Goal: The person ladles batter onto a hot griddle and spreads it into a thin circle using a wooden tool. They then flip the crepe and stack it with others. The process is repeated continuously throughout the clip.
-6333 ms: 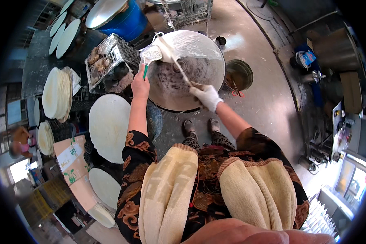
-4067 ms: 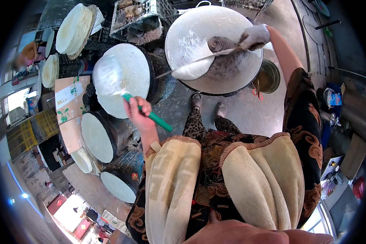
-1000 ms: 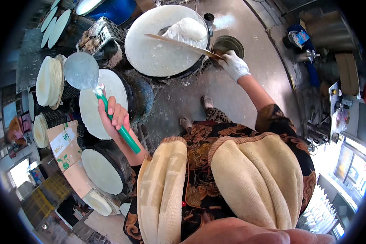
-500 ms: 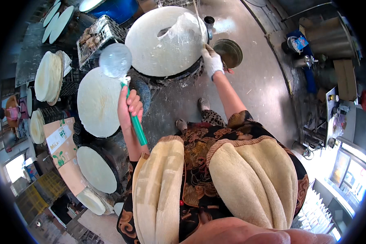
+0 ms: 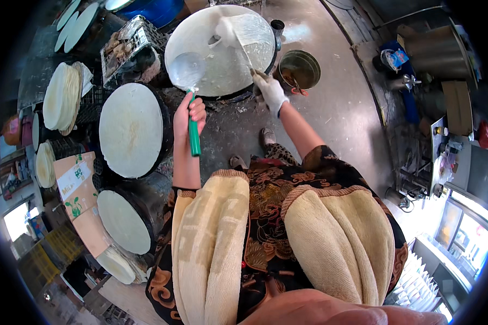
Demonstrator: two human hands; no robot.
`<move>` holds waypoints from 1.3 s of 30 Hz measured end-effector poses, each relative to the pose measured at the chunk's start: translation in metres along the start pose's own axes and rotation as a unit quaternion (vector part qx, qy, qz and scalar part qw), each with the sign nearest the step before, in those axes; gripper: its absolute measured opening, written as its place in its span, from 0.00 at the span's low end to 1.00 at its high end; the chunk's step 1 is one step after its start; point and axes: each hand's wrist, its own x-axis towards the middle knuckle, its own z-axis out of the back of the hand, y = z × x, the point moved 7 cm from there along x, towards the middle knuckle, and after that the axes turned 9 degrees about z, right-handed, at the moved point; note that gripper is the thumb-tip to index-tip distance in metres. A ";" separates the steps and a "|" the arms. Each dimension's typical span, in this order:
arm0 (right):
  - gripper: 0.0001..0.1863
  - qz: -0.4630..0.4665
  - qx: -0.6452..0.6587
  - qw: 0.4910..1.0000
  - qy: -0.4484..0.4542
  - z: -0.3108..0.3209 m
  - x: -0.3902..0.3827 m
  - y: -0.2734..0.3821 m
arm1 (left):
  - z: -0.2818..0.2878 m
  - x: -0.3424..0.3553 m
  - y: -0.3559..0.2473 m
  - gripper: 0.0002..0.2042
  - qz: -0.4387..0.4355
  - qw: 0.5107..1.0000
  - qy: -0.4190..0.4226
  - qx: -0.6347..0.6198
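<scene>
My left hand (image 5: 189, 120) is closed round the green handle of a ladle (image 5: 187, 70). The ladle's round, pale bowl is over the left edge of the big round griddle (image 5: 200, 32). A thin, pale batter layer coats the griddle, with a small dark gap near its middle. In a white glove, my right hand (image 5: 270, 92) is closed on a thin stick (image 5: 244, 52) at the griddle's near right edge. The stick reaches across the batter; its far end is blurred, so its shape cannot be made out.
Right of the griddle stands a metal bucket (image 5: 300, 69) with brownish liquid. On the left are another round griddle (image 5: 131, 130) with a pale sheet on it, a third one (image 5: 123, 222), stacked thin pancakes (image 5: 61, 96), a crate (image 5: 133, 46) and a cardboard box (image 5: 78, 181).
My left hand has moved the ladle rightward, from beside the griddle to over its left edge. My right hand has come left and nearer, swinging the stick inward over the batter.
</scene>
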 end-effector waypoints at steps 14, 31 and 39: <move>0.24 -0.014 -0.161 0.971 0.177 0.038 0.017 0.041 | 0.015 0.104 -0.097 0.07 -0.181 0.927 -0.173 0.280; 0.25 0.123 -0.145 0.980 0.054 -0.016 0.002 -0.015 | -0.022 0.109 -0.044 0.04 -0.265 0.909 -0.216 0.239; 0.23 0.061 -0.082 0.991 0.081 -0.001 -0.024 0.063 | -0.048 0.057 -0.041 0.14 -0.089 0.986 0.143 -0.008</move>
